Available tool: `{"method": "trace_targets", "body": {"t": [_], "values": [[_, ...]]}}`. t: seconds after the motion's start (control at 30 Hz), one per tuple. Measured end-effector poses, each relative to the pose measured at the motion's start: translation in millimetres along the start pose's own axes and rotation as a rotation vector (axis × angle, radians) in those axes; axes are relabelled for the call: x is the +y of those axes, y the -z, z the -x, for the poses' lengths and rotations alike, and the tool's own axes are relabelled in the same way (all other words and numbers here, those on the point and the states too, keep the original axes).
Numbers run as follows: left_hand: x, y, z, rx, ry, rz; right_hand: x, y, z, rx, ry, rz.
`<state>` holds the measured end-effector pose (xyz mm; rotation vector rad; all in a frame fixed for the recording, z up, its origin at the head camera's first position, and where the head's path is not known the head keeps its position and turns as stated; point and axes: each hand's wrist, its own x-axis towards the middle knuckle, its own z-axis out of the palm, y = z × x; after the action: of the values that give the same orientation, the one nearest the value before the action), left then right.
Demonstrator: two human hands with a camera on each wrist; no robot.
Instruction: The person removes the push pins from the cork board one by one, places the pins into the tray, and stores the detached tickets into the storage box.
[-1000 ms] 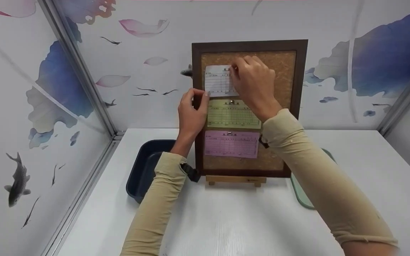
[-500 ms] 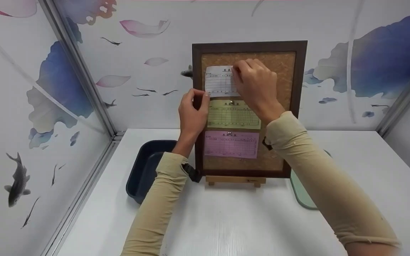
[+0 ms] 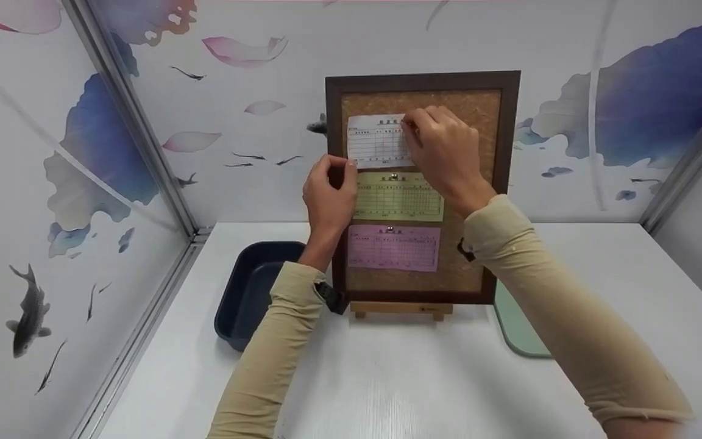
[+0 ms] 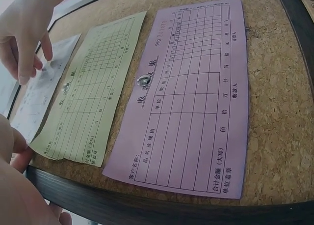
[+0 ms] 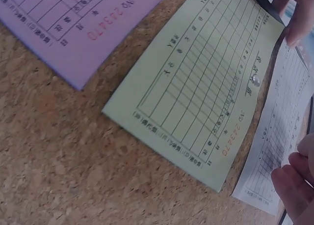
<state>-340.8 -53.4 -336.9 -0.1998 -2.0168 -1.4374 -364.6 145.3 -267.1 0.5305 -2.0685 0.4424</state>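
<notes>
The right hand (image 3: 445, 149) has drifted slightly rightward across the white slip (image 3: 378, 146) since a second ago, baring more of its printed heading; the left hand (image 3: 331, 195) has kept its place. The white slip lies against the upper part of the cork board (image 3: 415, 285). At its lower left corner the left thumb and forefinger meet in a pinch on the paper. The right fingers are curled together at its upper part; whether they hold anything small I cannot tell. Just below are a yellow-green slip (image 3: 397, 204) and, under that, a purple slip (image 3: 393, 253), each with a pin at its top. The dark-framed board stands on a wooden stand (image 3: 400, 308) on the white bench (image 3: 387, 390). A dark blue tray (image 3: 227, 317) sits to the left; a pale green object (image 3: 518, 329), partly hidden by the right sleeve, lies to the right.
</notes>
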Motion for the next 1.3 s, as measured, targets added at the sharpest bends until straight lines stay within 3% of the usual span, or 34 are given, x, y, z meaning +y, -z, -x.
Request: {"method": "trace_targets", "body": {"t": [0.47,0.8,1.03,1.3], "values": [[3.2,1.9,2.6,0.098,-0.024,-0.004,24,15,17,0.049,0.015,-0.02],[-5.4,12.9,8.6,0.164,-0.099,0.032,40,25,40,0.049,0.033,-0.054],[-13.2,21.1,19.4,0.133,-0.162,0.106,50,30,57,0.061,0.05,-0.04],[-11.3,30.8,34.1,0.1,-0.23,0.23,55,41,72,0.07,0.077,-0.054]]}}
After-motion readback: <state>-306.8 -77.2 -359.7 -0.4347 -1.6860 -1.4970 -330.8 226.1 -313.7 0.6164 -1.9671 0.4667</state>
